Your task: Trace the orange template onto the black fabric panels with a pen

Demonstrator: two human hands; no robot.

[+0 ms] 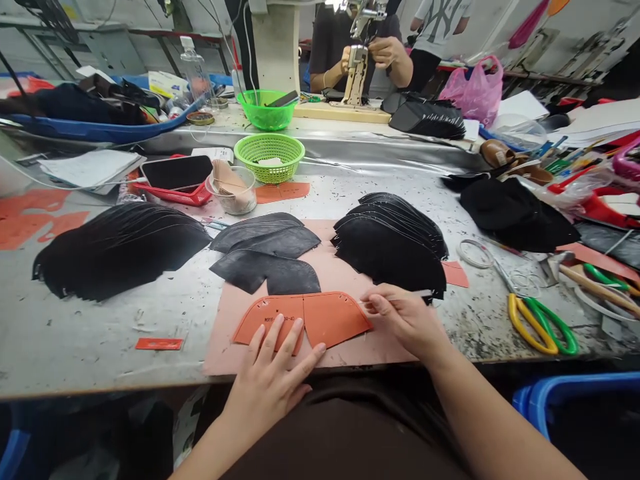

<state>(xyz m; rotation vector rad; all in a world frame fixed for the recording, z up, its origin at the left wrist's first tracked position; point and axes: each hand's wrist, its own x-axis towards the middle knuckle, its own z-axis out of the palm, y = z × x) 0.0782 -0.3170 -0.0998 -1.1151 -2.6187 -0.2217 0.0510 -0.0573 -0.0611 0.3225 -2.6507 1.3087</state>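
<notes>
My left hand (pixel 275 367) lies with fingers spread on an orange template (pixel 330 317), which has printed marks, a notch in its lower edge and slots near its upper edge. Pinched in my right hand (pixel 407 327) is a slim pale pen (pixel 424 293), its tip by the template's right end. Beneath the template is a pink sheet (pixel 225 340). Just beyond it, a few black leather pieces (pixel 280 272) overlap. A fanned stack of black pieces (pixel 390 247) stands to the right, and another black stack (pixel 120 247) to the left.
Scissors with yellow and green handles (pixel 543 327) lie at the right. Further back are green baskets (pixel 270 157), a clear cup (pixel 233 193) and a phone (pixel 175 175) on a red tray. A person's hands (pixel 385 53) work at a sewing machine (pixel 356 73). Blue bin (pixel 545 400) at lower right.
</notes>
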